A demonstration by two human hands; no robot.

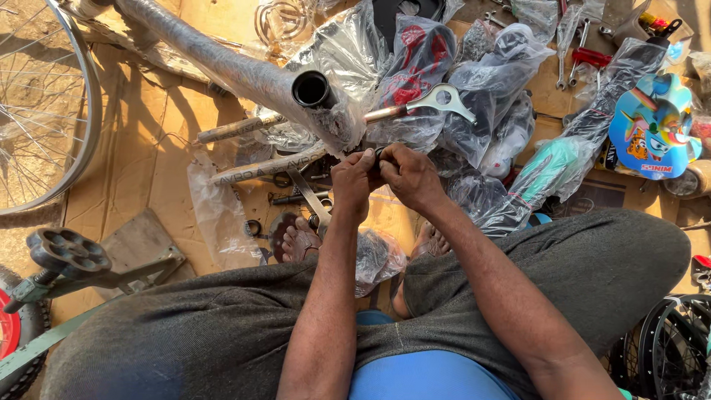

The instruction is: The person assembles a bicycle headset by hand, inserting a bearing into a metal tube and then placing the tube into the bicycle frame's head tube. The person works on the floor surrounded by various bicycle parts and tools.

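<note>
Person sits cross-legged on a cardboard-covered floor [148, 133], grey trousers, blue shirt, bare feet in sandals visible between the knees. Both hands meet in the middle of the floor, just below the open end of a plastic-wrapped bike frame [244, 74]. Left hand [352, 185] and right hand [409, 176] touch each other, fingers curled narrow around a small dark part [378, 153] pinched between them; the part is mostly hidden, can't tell what kind it is. The part sits right at the frame's lower wrapped tube, near the frame's open round tube end [312, 89].

Just above the hands a flat metal wrench [437, 100] with a ring head lies on a heap of clear plastic bags [474, 89] holding dark parts. Right of the hands a long wrapped piece with a teal section [552, 167] lies slanted. Toward the right edge of the floor a blue cartoon-printed plate [652, 126]. Far edge, top right: loose spanners [574, 52] and a red-handled tool [592, 57].

Left edge: spoked wheel rim [70, 104], partly out of view. Near left corner: black pedal [68, 252] on a green crank arm, red-hubbed tyre beside it. Near right corner: black tyres [678, 344]. A flat metal strip [307, 194] and small rings lie near the feet, beside an empty clear bag [218, 215].
</note>
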